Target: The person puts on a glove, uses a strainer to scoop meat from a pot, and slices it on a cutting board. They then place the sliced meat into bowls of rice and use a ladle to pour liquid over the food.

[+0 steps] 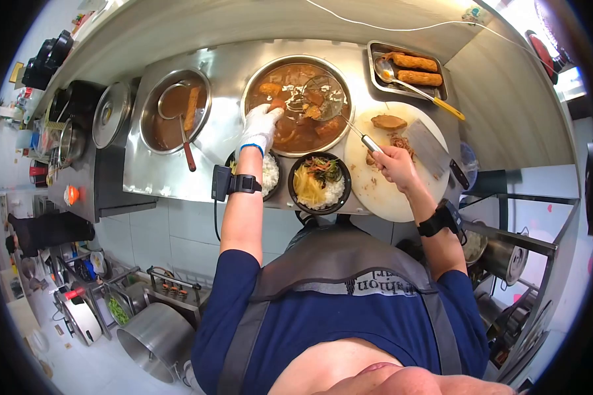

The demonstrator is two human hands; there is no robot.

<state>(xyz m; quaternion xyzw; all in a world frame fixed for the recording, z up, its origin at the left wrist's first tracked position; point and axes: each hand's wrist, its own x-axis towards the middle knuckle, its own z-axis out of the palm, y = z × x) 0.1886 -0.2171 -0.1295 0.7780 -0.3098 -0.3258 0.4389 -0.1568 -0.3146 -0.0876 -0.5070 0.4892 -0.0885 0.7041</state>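
My left hand (260, 127), in a white glove, reaches over the near-left rim of a large metal pot (245, 99) of brown broth. Its fingertips close on a brown, rounded piece of food (277, 104). My right hand (394, 166) is wrapped round the handle of a wire mesh skimmer (324, 99). The skimmer's head is over the pot, with brown pieces in it. Below the pot stands a black bowl (319, 183) of rice, yellow shreds and greens. Another bowl of rice (270, 172) is partly hidden by my left wrist.
A round cutting board (382, 204) bears a cleaver (431, 148) and brown food pieces. Behind it, a tray (375, 49) holds fried rolls and a yellow-handled spoon (415, 89). At left are a second pot (145, 125) with a red-handled ladle (186, 145) and a lid (112, 115).
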